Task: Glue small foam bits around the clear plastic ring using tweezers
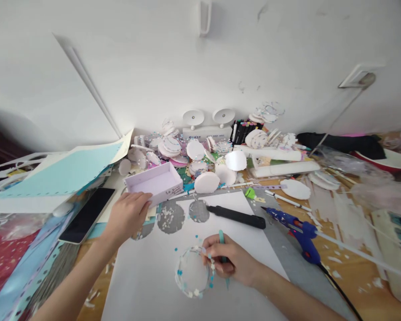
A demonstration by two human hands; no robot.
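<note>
My right hand [232,262] is closed around a thin teal tool [222,237], its fingertips resting on the edge of a clear round disc [193,272] rimmed with small blue and white pieces. The disc lies on a white sheet [153,285]. Farther up the table, my left hand [128,215] reaches with curled fingers and touches the near wall of a small pale lilac box [153,183]; I cannot see a firm grip. Two grey glitter circles [171,217] lie between the hands.
A black pen-like tool [238,216] and a blue glue gun [297,232] with a black cord lie to the right. A dark phone [87,215] lies left, beside light blue paper [63,174]. Several white discs [207,182], markers and scraps crowd the back by the wall.
</note>
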